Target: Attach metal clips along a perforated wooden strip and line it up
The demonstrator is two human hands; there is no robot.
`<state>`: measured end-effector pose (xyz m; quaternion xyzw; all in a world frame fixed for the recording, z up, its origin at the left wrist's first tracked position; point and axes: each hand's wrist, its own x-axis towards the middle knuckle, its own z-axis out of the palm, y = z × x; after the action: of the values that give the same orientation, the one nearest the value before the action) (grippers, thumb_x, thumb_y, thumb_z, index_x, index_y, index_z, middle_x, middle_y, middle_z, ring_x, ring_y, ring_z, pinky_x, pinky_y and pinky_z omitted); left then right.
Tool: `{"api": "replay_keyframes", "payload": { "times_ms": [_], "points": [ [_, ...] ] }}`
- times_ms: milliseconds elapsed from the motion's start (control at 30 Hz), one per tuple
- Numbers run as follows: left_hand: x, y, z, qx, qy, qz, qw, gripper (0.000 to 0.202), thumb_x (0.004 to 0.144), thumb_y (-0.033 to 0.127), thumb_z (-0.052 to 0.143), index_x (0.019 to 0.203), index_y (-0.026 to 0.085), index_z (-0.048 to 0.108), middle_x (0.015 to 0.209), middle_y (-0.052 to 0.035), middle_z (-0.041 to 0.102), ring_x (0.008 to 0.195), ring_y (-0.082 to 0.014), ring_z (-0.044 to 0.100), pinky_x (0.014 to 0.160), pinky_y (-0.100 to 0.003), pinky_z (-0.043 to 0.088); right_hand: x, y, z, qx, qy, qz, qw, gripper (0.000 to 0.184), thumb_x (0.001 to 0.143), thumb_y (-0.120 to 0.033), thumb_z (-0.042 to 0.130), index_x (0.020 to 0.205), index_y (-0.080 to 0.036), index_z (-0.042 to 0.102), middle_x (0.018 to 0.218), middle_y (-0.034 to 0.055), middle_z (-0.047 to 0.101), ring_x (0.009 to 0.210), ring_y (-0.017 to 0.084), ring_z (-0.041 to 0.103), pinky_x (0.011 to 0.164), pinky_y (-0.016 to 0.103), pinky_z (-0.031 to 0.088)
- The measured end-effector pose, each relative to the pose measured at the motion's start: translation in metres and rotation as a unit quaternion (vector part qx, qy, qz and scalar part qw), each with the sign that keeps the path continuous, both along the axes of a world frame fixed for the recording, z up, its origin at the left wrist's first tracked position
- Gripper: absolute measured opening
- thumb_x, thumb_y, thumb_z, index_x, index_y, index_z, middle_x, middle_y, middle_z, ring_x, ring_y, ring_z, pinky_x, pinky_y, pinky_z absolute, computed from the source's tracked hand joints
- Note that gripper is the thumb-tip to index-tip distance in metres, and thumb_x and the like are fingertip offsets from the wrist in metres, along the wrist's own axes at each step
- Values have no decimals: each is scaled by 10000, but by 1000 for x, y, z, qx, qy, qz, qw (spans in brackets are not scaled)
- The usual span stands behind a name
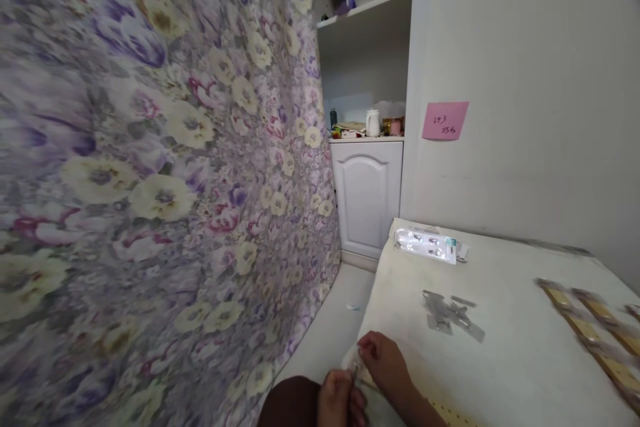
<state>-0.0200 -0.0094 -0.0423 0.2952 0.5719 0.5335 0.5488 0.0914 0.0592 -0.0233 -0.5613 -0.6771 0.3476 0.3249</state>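
Both my hands meet at the near left edge of a white table [505, 360]. My left hand [340, 400] is low, over my dark-clad knee, with fingers closed on a small pale item I cannot make out. My right hand [385, 363] rests on the table's edge, its fingers pinched together at the same small item. A pile of small clear plastic bags [453, 313] lies on the table just beyond my right hand. A clear packet with a teal end [427, 245] lies at the far left corner.
A row of yellow-brown cards in clear sleeves [595, 333] runs along the table's right side. A floral curtain [150, 180] fills the left. Behind stand a white cabinet [367, 193] with cluttered shelves and a white wall bearing a pink sticky note [445, 121].
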Motion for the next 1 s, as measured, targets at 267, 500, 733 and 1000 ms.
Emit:
{"api": "replay_keyframes", "payload": {
  "times_ms": [267,500,733,1000],
  "points": [
    [0,4,1,-8,9,-7,1000,479,609,671,548,634,210,419,414,37,580,244,-85,428,295,-179,184,1,-1,-6,-5,-17,0,1000,205,719,-212,470,816,-198,650,781,28,678,751,165,607,710,247,414],
    [1,3,1,2,12,-9,1000,432,651,623,538,614,203,447,398,42,558,234,-82,417,295,-184,176,1,-3,-2,-13,-23,21,999,223,703,-234,509,865,-211,661,836,34,680,798,170,614,740,250,413],
    [0,4,-6,6,-3,0,1000,422,647,616,540,626,203,453,394,44,555,230,-79,407,299,-181,163,1,-1,-1,-45,-8,7,999,217,654,-247,557,840,-209,663,775,18,679,734,168,616,687,247,416],
    [4,5,-1,-17,10,22,1000,446,597,640,551,607,206,446,375,30,558,223,-91,406,294,-186,151,3,3,3,-84,5,16,996,221,614,-226,578,823,-217,648,674,-26,650,639,141,597,605,226,387]
  ]
}}
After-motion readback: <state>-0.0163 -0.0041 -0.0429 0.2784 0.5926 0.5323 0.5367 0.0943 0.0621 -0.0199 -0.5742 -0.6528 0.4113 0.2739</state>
